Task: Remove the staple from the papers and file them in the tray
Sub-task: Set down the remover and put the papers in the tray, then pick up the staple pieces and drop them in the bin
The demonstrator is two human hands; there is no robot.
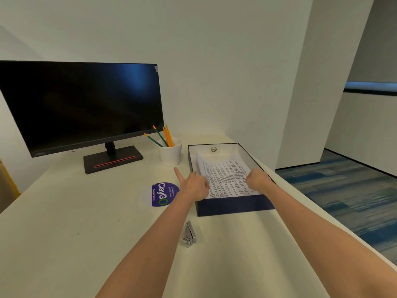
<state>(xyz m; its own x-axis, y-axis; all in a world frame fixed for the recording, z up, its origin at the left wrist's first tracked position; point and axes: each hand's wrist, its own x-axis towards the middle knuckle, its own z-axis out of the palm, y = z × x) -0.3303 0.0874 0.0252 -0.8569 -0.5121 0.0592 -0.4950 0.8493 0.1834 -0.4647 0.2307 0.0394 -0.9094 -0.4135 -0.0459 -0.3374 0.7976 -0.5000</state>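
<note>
I am seeing the left hand (194, 187) and right hand (258, 179), fingers (249, 178) curled, pinching the 2 long edges of the papers (227, 179), which are lying lengthwise in the tray (234, 206).

purple sticker (164, 194) reading "ClayGO"

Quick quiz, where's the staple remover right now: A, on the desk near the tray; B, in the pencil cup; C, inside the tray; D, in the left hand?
A: the staple remover lies on the desk, just nearer the person than the tray.
</note>
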